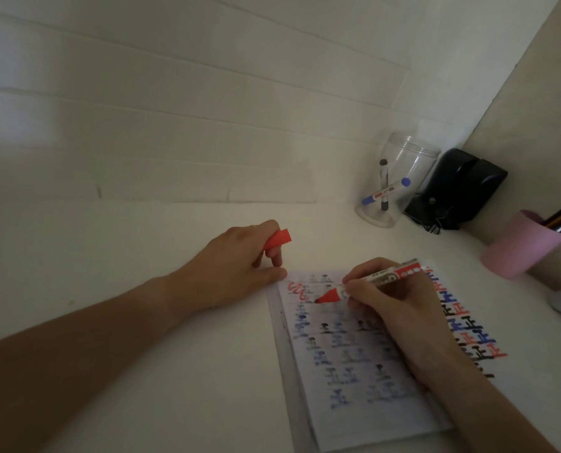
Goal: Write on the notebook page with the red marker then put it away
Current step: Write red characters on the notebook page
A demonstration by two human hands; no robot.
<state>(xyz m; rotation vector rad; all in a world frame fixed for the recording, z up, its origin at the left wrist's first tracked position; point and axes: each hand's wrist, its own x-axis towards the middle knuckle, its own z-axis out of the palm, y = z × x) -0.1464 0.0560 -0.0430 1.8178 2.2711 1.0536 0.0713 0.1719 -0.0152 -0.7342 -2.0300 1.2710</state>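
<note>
There is only one view, from the person's head. It looks forward and down at the white table [142, 371], quite near, with the notebook [354, 387] low on the right and the wall behind at the top.

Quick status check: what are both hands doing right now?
Right hand grips uncapped red marker, tip on white notebook page. Left hand holds red cap, steadies page corner. Nothing in the way.

The notebook [354, 364] lies on the table [174, 371]; the jar [400, 178] stands behind it.
</note>
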